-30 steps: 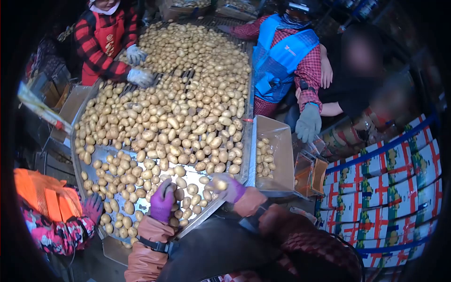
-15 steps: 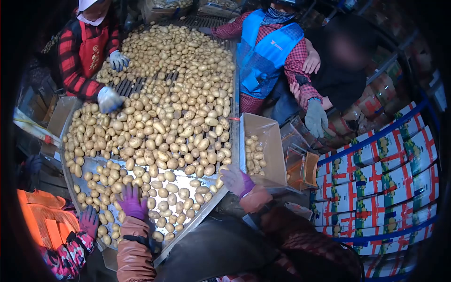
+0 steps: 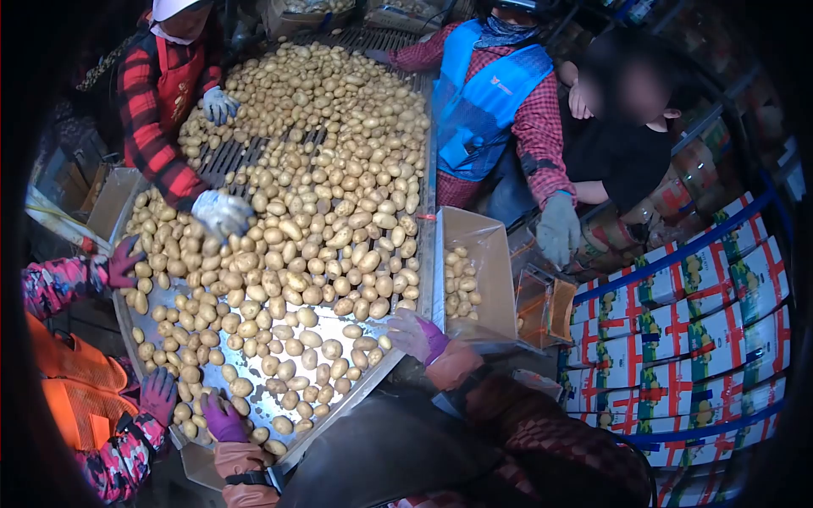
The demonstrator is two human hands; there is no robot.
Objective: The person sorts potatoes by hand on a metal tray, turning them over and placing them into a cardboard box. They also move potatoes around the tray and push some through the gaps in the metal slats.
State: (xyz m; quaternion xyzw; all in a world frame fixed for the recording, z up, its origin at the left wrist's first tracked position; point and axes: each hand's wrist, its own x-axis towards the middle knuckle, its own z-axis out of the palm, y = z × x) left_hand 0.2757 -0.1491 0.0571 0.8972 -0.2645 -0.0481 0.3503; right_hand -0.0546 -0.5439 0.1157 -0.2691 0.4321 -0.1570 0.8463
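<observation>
Many potatoes cover the sorting table, spread thinner over its metal chute nearest me. My left hand, in a purple glove, is among the potatoes at the chute's lower left, fingers apart and touching some of them. No potato shows in its grasp. At the chute's right rim, my right hand lies with fingers stretched toward the potatoes, its purple glove pale over the fingers. It appears to hold nothing.
A cardboard box with a clear liner and potatoes stands right of the table. Printed cartons are stacked farther right. One gloved co-worker's hand reaches into the potatoes; another's hand is near my left. A person in a blue vest stands opposite.
My left hand has moved down and left across the chute, and several potatoes there have shifted. My right hand stays at the rim. A co-worker's pink-sleeved arm has come onto the table's left edge.
</observation>
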